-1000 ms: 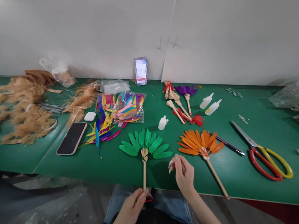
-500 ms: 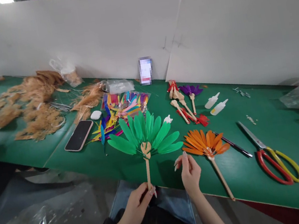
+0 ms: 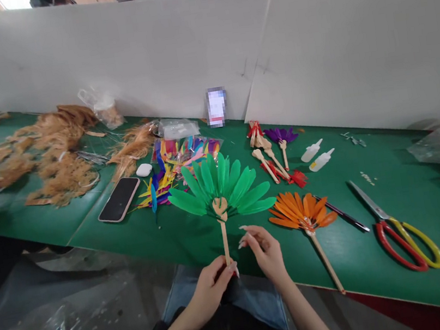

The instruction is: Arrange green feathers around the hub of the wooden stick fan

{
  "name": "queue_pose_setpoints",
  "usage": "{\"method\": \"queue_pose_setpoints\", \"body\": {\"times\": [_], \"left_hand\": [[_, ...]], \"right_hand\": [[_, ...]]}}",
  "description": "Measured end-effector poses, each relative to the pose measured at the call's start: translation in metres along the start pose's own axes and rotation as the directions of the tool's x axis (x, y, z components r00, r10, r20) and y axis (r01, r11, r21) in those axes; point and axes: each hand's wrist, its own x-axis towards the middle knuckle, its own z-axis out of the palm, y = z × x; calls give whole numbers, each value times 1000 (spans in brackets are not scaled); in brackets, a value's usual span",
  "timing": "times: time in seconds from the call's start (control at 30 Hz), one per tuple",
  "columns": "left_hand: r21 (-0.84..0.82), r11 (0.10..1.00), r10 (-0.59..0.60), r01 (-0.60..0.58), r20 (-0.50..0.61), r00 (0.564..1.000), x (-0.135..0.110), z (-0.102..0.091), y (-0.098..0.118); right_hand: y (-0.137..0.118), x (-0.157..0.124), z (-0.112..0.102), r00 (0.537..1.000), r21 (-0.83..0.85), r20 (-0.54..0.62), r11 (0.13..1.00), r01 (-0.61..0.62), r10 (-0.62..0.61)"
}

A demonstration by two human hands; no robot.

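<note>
While upright, fan [image 3: 220, 187] in left hand [image 3: 211, 287]

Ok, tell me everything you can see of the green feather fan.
The green feather fan is a half-circle of glossy green feathers spread from a pale wooden heart-shaped piece atop a thin wooden stick. It stands upright, lifted above the green table. The left hand pinches the stick's lower end; the right hand hovers beside the stick, contact unclear.
</note>
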Motion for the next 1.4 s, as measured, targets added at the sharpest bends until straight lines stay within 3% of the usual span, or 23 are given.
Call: {"method": "queue_pose_setpoints", "body": {"times": [0.1, 0.2, 0.43, 0.6, 0.77, 0.9, 1.03, 1.13, 1.27, 1.4], "left_hand": [[30, 999, 35, -36, 8, 999, 6, 0, -2], [36, 998, 43, -43, 21, 999, 9, 3, -5], [1, 1000, 21, -21, 43, 999, 7, 7, -16], [-37, 999, 19, -18, 15, 1000, 7, 9, -21], [12, 999, 51, -51, -22, 998, 9, 4, -13], [43, 996, 88, -81, -201, 976, 17, -21, -2], [-95, 992, 46, -86, -368, 929, 32, -49, 13], [-204, 974, 22, -97, -343, 939, 41, -59, 24], [-316, 944, 22, -96, -230, 973, 49, -54, 29], [-387, 918, -14, -91, -259, 966, 52, -46, 28]], "right_hand": [[-5, 2, 14, 976, 154, 218, 987, -48, 13], [-15, 9, 27, 951, 268, 308, 960, -86, 0], [-32, 20, 40, 943, 318, 270, 907, -276, 193], [-41, 22, 46, 927, 379, 257, 855, -355, 272], [-46, 20, 49, 901, 398, 295, 817, -418, 317], [-42, 20, 47, 921, 369, 268, 853, -368, 282], [-39, 20, 43, 936, 321, 258, 893, -316, 238], [-39, 20, 42, 937, 294, 247, 902, -316, 247], [-38, 18, 43, 925, 314, 269, 883, -348, 268], [-36, 17, 45, 903, 349, 308, 847, -401, 301]]}}
